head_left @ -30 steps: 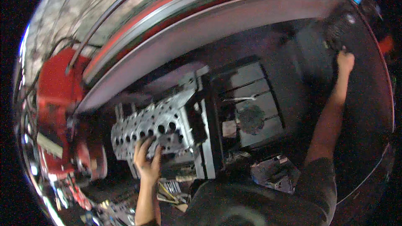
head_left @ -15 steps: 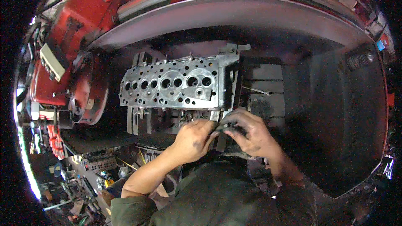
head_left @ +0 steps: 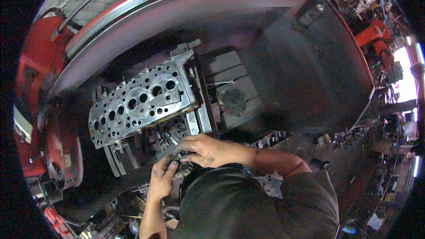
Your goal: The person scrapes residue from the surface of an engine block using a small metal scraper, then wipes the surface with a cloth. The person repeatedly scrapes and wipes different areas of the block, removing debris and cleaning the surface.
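A grey metal cylinder head (head_left: 142, 114) with a row of round ports and many bolt holes sits on the machine, tilted in view. Close to my body, just below its near edge, my two hands meet. My left hand (head_left: 162, 178) is closed, thumb and fingertips together against a small dark piece. Fingers bent, my right hand (head_left: 207, 151) closes on the same spot from the right. What they hold is mostly covered by the fingers, so its kind cannot be told. Small metal clamping parts (head_left: 164, 137) lie beyond my fingers, beside a pale metal bar (head_left: 203, 120).
A slotted machine table (head_left: 228, 64) bears a thin metal rod (head_left: 223, 82). Red machine housing (head_left: 44, 44) and a round red part (head_left: 66, 150) stand left. A dark tray wall (head_left: 310, 68) rises on the right, with a coiled spring-like part (head_left: 311, 15). Parts clutter the lower right.
The view has swung to the right, so the cylinder head appears further left and tilted. My hands have drawn closer to my body, away from the bar below the head's right end.
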`<state>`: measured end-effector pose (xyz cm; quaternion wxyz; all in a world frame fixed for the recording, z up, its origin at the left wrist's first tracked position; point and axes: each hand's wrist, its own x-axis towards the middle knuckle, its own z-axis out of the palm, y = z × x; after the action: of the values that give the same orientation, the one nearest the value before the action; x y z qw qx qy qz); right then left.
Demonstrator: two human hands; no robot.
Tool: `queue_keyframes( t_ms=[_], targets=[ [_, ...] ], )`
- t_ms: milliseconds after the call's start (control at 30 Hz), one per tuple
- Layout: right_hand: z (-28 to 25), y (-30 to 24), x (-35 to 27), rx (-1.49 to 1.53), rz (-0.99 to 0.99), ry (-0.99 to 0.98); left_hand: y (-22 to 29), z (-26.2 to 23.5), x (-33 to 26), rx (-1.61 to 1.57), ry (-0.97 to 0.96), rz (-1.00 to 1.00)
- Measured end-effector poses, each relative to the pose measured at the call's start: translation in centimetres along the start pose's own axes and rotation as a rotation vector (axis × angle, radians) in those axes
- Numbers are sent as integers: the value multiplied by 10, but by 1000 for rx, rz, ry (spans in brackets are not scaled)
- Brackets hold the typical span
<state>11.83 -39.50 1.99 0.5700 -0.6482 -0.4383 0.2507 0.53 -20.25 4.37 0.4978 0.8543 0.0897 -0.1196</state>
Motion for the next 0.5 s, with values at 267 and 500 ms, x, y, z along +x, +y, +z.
queue_keyframes(
  t_ms=[267,500],
  targets=[
    [22,-19,19,-91,235,-46,-8,-19,-11,-24,7,37],
    [19,-19,35,6,-211,162,-34,-55,-11,-636,-219,-212]
  ],
)
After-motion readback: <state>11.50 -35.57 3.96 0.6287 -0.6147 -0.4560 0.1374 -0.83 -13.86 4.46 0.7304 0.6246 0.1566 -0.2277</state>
